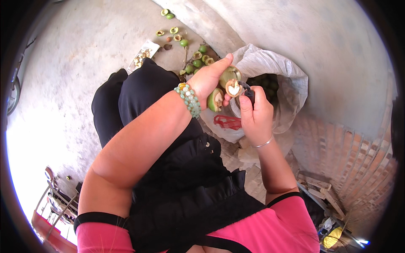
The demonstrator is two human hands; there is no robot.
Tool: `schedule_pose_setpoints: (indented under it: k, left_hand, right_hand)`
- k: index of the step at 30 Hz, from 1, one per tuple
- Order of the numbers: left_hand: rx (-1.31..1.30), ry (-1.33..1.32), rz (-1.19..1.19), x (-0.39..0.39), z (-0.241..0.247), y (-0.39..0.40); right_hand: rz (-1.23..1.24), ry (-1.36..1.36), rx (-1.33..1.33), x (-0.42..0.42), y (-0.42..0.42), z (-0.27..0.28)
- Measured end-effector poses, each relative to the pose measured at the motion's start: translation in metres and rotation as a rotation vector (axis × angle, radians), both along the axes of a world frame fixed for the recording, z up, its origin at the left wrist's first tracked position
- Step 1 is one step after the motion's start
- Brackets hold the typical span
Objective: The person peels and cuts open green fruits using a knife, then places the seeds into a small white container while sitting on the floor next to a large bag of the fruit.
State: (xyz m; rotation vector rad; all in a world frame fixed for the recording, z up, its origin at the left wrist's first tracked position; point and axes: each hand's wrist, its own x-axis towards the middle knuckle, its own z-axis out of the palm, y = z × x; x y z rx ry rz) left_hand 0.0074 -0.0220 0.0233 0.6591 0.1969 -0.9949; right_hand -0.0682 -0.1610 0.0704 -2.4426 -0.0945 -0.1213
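Observation:
My left hand (208, 77) holds pieces of an opened green-husked walnut, a hollow husk half (230, 75) near the thumb and another green half (216, 100) with pale material showing, low at the palm. Between my hands is a halved walnut (233, 88), its cut face pale and heart-shaped, at the tip of a dark curved tool (247, 88). That tool's black handle is gripped in my right hand (258, 110). Whether the left fingers touch the halved walnut is unclear.
A white woven sack (289, 76) with round dark green fruits stands open beyond my right hand, red netting (227, 122) by it. Green fruits and husks (197, 63) lie on the floor near a tray of pale pieces (143, 57). A brick wall (354, 161) stands at right.

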Motion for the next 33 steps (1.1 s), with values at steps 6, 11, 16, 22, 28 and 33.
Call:
schedule_pose_setpoints:
  k: [6,11,16,22,28,33]
  left_hand:
    - [0.614,-0.458,0.153,0.014,0.0,-0.012]
    - [0.07,-0.135,-0.14,0.003,-0.005,-0.001]
    - [-0.084,-0.244,0.021,0.0,0.004,0.0]
    - [0.262,-0.873,0.169,-0.007,-0.009,-0.017]
    - [0.593,-0.949,0.109,-0.009,0.001,-0.016]
    - [0.613,-0.914,0.107,-0.015,-0.002,-0.014]
  right_hand:
    - [-0.175,0.015,0.204,0.007,-0.001,-0.014]
    - [-0.139,0.004,0.247,0.013,0.013,-0.013]
    - [-0.096,-0.077,0.068,0.012,0.009,-0.019]
    - [-0.073,0.056,0.102,0.003,-0.001,-0.014]
    - [-0.045,0.002,0.029,0.004,-0.002,-0.016]
    - [0.036,-0.01,-0.048,0.003,-0.006,-0.022]
